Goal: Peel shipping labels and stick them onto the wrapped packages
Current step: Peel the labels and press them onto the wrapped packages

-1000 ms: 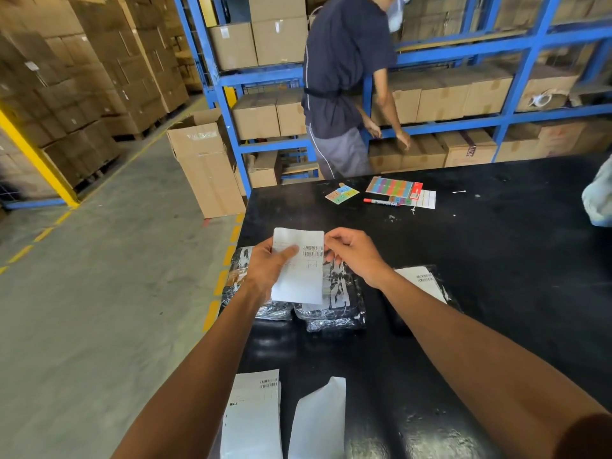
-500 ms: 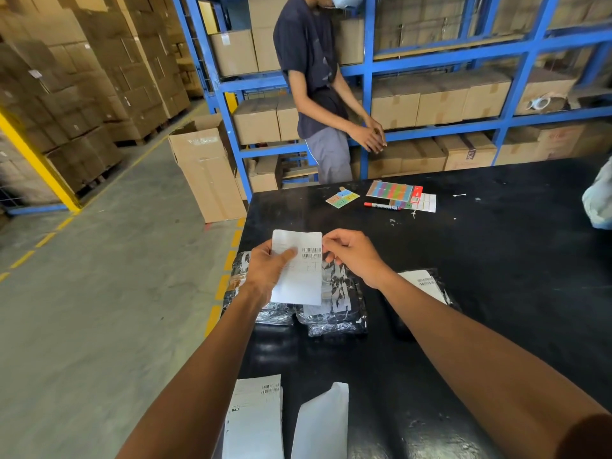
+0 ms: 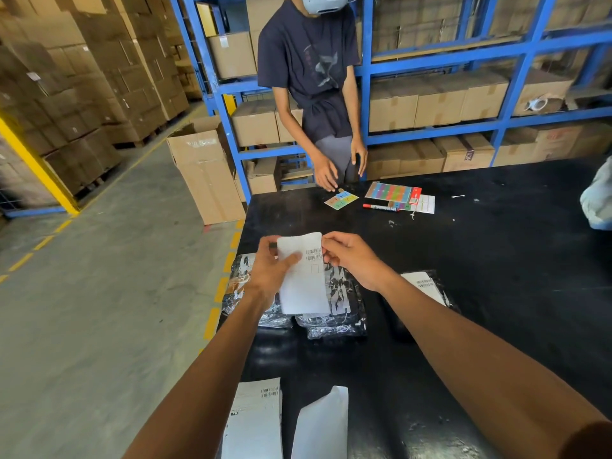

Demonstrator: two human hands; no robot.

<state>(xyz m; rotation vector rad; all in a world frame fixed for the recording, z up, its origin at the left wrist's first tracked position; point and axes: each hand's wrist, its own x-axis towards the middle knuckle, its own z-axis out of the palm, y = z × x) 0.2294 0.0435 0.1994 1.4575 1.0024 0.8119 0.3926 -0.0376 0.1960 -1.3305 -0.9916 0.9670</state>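
Observation:
I hold a white shipping label (image 3: 304, 286) upright above the black table (image 3: 496, 293). My left hand (image 3: 270, 270) grips its left edge with the thumb on the front. My right hand (image 3: 351, 260) pinches the top right corner by the barcode. Under the label lie two dark wrapped packages, one on the left (image 3: 241, 293) and one in the middle (image 3: 341, 313). A third wrapped package (image 3: 433, 289) on the right carries a white label on top, partly hidden by my right forearm.
More label sheets (image 3: 255, 422) and a plain backing sheet (image 3: 323, 425) lie at the near table edge. Coloured sticker sheets (image 3: 392, 193) and a red marker (image 3: 381, 207) sit at the far side, where another person (image 3: 318, 81) stands. Blue shelving (image 3: 430, 64) with cardboard boxes is behind.
The person across the table has turned from the shelf to face the table, hands lowered near it. The label's top edge now curls a little; my hands stay in the same place.

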